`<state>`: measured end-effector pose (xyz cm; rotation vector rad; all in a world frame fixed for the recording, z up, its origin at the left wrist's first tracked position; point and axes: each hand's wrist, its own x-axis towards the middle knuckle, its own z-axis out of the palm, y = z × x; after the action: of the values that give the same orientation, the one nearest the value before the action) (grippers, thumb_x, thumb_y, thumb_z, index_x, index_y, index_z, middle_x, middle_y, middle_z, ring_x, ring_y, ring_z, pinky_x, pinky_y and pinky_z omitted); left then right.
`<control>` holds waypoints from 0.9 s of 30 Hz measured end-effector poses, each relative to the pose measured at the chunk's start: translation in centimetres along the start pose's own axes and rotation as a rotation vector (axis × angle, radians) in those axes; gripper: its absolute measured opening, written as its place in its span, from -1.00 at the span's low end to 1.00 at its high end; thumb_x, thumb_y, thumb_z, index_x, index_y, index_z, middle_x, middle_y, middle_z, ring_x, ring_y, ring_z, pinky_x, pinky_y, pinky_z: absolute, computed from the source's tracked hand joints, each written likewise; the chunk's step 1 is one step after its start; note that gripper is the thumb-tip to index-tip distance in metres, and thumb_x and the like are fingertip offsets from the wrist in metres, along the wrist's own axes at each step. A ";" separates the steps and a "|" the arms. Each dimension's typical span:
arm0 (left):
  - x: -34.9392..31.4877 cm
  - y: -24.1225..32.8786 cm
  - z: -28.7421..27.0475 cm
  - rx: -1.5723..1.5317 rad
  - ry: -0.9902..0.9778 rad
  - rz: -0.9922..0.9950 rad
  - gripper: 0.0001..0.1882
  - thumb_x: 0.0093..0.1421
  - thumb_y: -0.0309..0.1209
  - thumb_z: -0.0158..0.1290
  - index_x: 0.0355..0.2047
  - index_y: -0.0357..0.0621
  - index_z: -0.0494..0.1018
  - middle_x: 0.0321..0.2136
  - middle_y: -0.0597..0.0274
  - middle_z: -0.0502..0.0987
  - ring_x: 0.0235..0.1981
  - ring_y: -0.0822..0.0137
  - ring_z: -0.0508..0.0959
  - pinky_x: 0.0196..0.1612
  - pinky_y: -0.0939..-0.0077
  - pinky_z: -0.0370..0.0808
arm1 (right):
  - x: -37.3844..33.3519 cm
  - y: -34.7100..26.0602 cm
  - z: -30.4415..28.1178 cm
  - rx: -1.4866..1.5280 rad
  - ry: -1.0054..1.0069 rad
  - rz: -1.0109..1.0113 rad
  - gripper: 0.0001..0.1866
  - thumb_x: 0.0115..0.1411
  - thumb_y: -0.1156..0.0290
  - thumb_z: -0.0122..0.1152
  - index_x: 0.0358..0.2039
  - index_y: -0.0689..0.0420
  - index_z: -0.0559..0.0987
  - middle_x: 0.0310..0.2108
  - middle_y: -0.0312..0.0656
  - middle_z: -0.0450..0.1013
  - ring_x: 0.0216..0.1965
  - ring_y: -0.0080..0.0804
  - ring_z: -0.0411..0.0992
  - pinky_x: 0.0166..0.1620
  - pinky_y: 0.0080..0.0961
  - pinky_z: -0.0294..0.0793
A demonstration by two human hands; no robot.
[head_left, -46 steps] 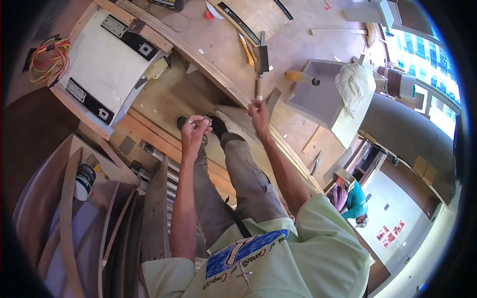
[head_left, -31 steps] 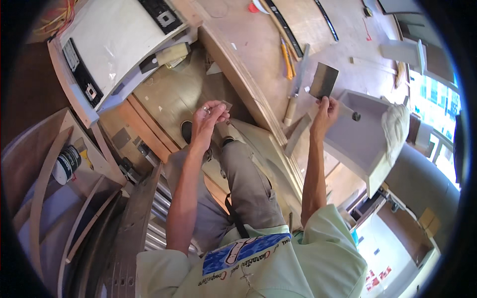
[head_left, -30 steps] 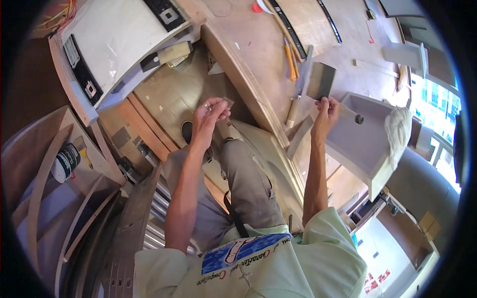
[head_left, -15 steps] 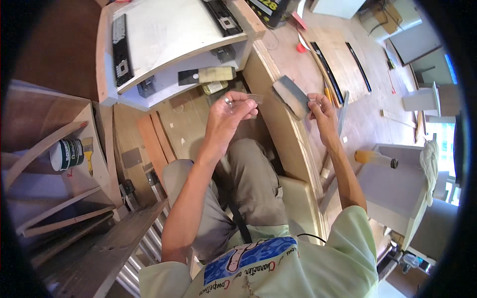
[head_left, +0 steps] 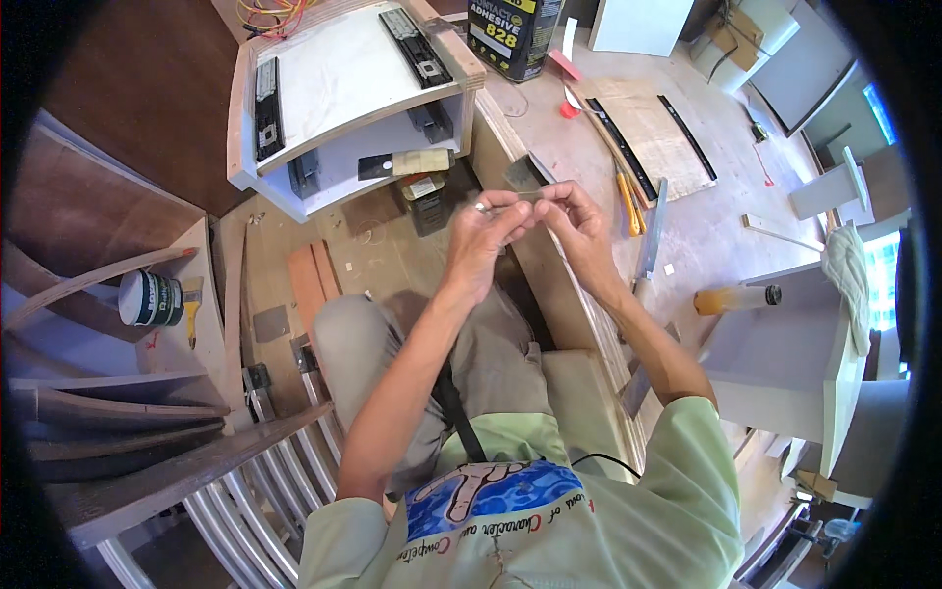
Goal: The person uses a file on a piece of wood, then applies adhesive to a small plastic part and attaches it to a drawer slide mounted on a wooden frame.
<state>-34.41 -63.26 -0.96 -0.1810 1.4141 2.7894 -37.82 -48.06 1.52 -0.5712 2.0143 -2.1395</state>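
Observation:
In front of my knees, my left hand [head_left: 481,236] and my right hand [head_left: 579,231] meet at the fingertips. Between them they pinch a small, thin, see-through piece [head_left: 530,195]. A flat grey rectangular piece with a dark edge [head_left: 522,174] shows just beyond my right fingers, over the rim of the plywood panel [head_left: 505,137]. I cannot tell whether it rests there or is still partly held. Left of the hands, a dark blade-like tool with a pale wrapped handle [head_left: 422,162] lies on top of a can [head_left: 426,211].
Ahead stands a white cabinet box [head_left: 334,88] with black drawer slides. The workbench at right bears an adhesive can [head_left: 510,39], a wooden board with black rails [head_left: 653,133], yellow-handled tools [head_left: 628,204] and a bottle [head_left: 736,299]. At left are a tub [head_left: 150,299] and a brush [head_left: 192,309].
My right hand has moved left to meet the left hand. The grey flat piece, earlier held out in my right hand, now shows farther left and tilted. The view has shifted.

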 end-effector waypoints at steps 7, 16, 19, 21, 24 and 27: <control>1.4 -1.6 -0.2 0.348 0.217 0.139 -0.56 0.18 -0.18 0.22 -0.10 -0.23 0.40 -0.28 0.26 0.52 -0.28 0.47 0.51 -0.15 0.57 0.45 | 2.5 -0.3 -4.7 0.072 0.250 -0.003 -0.88 0.32 0.42 0.05 -0.23 0.20 0.43 -0.31 -0.09 0.52 -0.43 -0.51 0.50 -0.32 -0.62 0.49; 6.1 -4.2 1.6 0.436 0.381 0.063 -0.50 0.03 -0.12 0.31 -0.28 -0.33 0.43 -0.50 0.28 0.50 -0.53 0.54 0.45 -0.47 0.65 0.41 | 5.1 3.2 -7.6 -0.090 -0.063 0.172 -0.84 0.26 0.35 0.16 -0.25 0.18 0.55 -0.43 -0.31 0.51 -0.49 -0.68 0.39 -0.40 -0.74 0.36; 7.3 -5.7 0.4 0.480 0.429 0.202 -0.67 0.00 -0.31 0.29 -0.37 -0.30 0.46 -0.53 0.23 0.55 -0.58 0.53 0.48 -0.51 0.63 0.43 | 5.8 3.3 -7.5 -0.154 -0.139 0.225 -0.82 0.27 0.30 0.16 -0.24 0.13 0.57 -0.45 -0.39 0.50 -0.50 -0.73 0.36 -0.39 -0.76 0.34; 7.4 -5.6 -0.2 0.398 0.363 0.114 -0.77 -0.02 -0.46 0.24 -0.39 -0.28 0.46 -0.55 0.19 0.57 -0.62 0.51 0.50 -0.52 0.63 0.44 | 6.1 3.2 -8.0 -0.211 -0.175 0.263 -0.82 0.28 0.27 0.16 -0.25 0.10 0.58 -0.46 -0.42 0.49 -0.50 -0.74 0.35 -0.39 -0.76 0.34; 7.2 -5.7 0.4 0.281 0.359 0.036 -0.82 -0.02 -0.58 0.17 -0.38 -0.27 0.43 -0.55 0.21 0.56 -0.63 0.49 0.50 -0.53 0.64 0.45 | 6.4 4.0 -8.6 -0.206 -0.204 0.264 -0.77 0.30 0.23 0.15 -0.28 0.12 0.59 -0.48 -0.42 0.49 -0.52 -0.73 0.35 -0.42 -0.74 0.34; 7.2 -5.4 0.0 0.332 0.321 0.041 -0.87 0.08 -0.56 0.14 -0.38 -0.26 0.40 -0.51 0.19 0.55 -0.55 0.47 0.52 -0.48 0.67 0.46 | 7.2 5.1 -8.5 -0.453 -0.228 0.046 -0.74 0.27 0.24 0.16 -0.37 0.21 0.58 -0.57 -0.29 0.48 -0.55 -0.56 0.42 -0.44 -0.56 0.39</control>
<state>-41.25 -60.37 -6.07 -0.6201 1.9420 2.5872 -48.31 -43.20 -2.52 -0.7763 2.3516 -1.5077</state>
